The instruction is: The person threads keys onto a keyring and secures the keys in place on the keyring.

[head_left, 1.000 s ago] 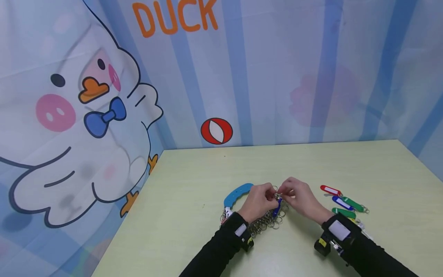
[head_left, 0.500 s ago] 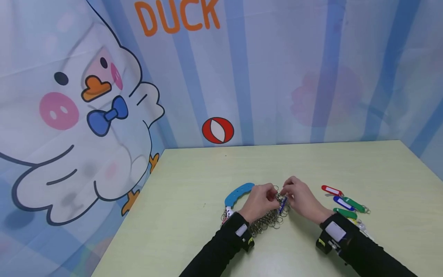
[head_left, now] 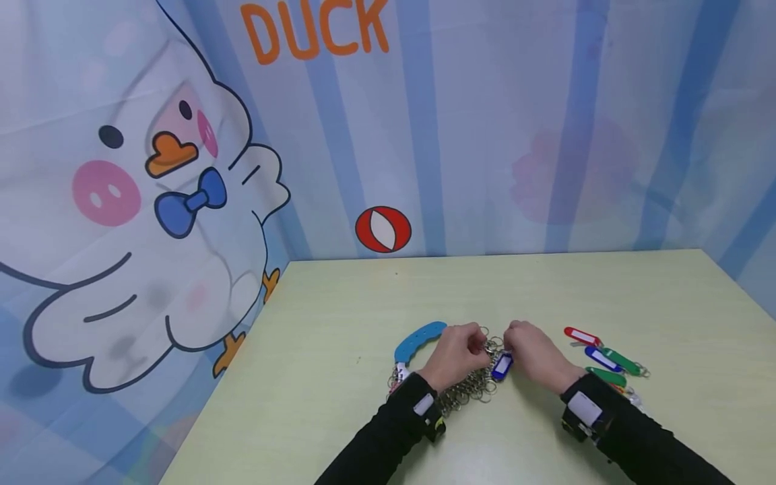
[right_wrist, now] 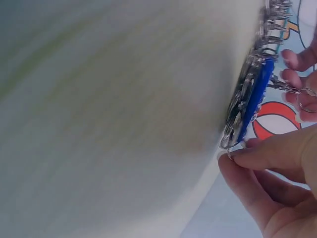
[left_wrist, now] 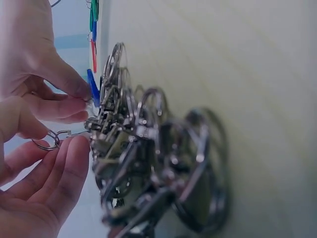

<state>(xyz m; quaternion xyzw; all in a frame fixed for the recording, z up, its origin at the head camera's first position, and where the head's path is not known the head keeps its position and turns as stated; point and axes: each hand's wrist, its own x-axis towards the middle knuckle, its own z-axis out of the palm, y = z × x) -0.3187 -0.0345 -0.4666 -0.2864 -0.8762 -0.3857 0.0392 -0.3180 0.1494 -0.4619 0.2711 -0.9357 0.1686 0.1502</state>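
My left hand (head_left: 455,353) pinches a metal split ring (left_wrist: 48,141) with a small clasp on it, above a heap of metal rings and clasps (head_left: 465,392). Just right of it, my right hand (head_left: 536,351) has thumb and forefinger at the end of a blue key tag (head_left: 502,366) with a white label. In the right wrist view those fingertips pinch a thin ring (right_wrist: 229,152) at the tag's end. The tag (right_wrist: 256,101) lies against the heap, edge-on there. Whether it is joined to the clasp cannot be made out.
Right of my right hand lie a red key tag (head_left: 582,335), another blue tag (head_left: 603,358) and green tags (head_left: 624,362), partly beside my wrist. A curved blue strip (head_left: 418,340) lies left of the heap on the pale table (head_left: 339,303). A printed cloth stands behind.
My right hand has shifted slightly down and right. The blue key tag between the hands has turned, and its white label now faces up. The left hand stays nearly still.
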